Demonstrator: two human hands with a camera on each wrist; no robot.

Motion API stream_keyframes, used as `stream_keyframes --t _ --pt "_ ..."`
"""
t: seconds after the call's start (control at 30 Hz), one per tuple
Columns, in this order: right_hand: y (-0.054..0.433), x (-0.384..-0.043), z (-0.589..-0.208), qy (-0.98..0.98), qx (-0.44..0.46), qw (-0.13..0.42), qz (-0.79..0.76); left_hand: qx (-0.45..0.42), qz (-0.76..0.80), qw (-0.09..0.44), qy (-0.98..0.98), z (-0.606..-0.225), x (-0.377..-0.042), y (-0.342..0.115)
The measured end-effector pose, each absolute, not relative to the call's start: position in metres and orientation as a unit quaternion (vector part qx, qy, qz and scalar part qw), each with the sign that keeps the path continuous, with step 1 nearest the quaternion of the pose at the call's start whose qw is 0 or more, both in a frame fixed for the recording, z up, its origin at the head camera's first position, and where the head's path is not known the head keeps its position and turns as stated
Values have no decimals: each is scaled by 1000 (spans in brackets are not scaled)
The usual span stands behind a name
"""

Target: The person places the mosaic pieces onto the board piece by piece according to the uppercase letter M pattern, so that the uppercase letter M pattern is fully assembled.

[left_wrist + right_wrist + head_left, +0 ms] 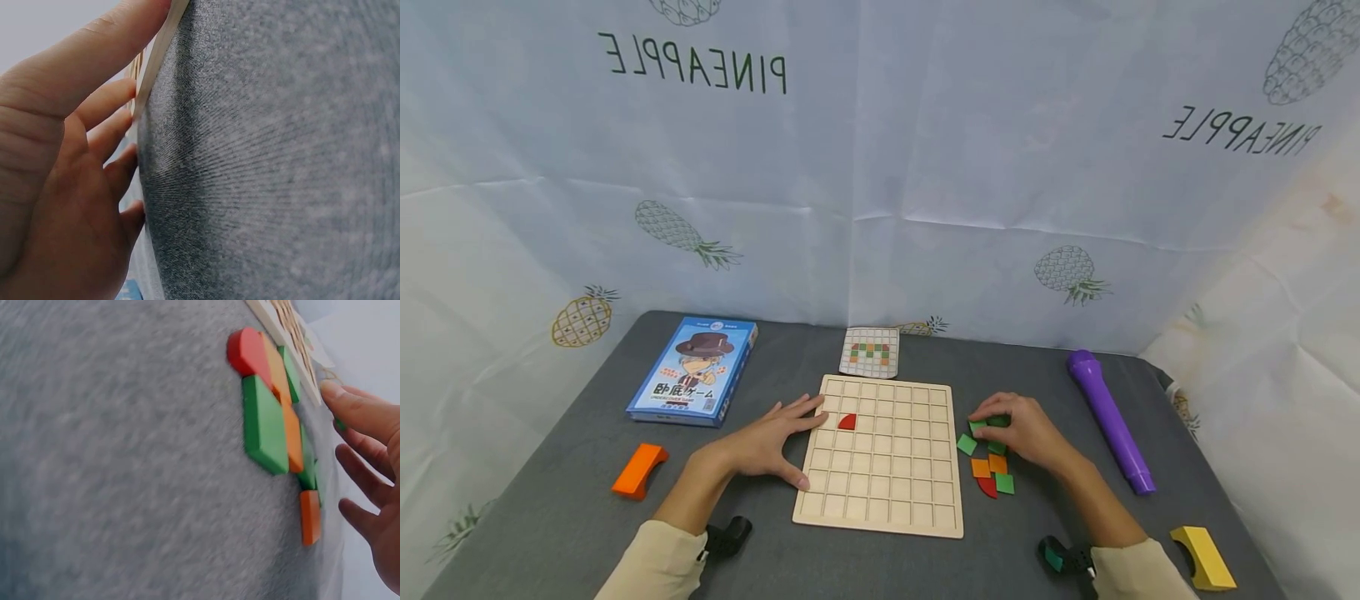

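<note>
A pale wooden grid board [887,467] lies mid-table, with one red quarter-round tile [847,422] in a cell near its upper left. My left hand [775,442] rests at the board's left edge, fingers spread, with the thumb on its lower left rim. Right of the board, my right hand [1018,425] pinches a small green tile [339,424] between thumb and fingertips, over the loose pieces. Among these are an orange tile [981,468], another red quarter-round tile [987,487] and a green tile [1004,483]. The hand partly hides several green ones.
A pattern card [869,352] lies behind the board. At the left are a blue game box [694,371] and an orange arch block [639,471]. To the right lie a purple microphone-shaped stick [1111,421] and a yellow arch block [1204,558]. A printed curtain [880,167] hangs behind.
</note>
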State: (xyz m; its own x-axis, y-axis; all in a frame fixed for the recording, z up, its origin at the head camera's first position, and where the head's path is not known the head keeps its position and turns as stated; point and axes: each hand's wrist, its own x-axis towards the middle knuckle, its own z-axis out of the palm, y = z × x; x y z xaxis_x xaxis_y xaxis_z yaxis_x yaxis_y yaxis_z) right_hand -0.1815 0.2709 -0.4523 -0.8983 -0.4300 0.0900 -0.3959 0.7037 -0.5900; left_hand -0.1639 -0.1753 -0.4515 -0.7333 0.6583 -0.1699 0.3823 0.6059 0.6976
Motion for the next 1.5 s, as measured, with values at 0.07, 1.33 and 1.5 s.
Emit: stream_keyframes --t 0.07,1.33,1.5 --pt "268 -183 -451 922 -225 19 -315 297 329 211 871 -452 -164 -175" --pt "196 -197 -443 885 -287 55 -362 296 325 210 873 -453 -166 -176" --pt "183 -197 -446 876 -295 67 -374 299 332 209 870 -453 -165 -177"
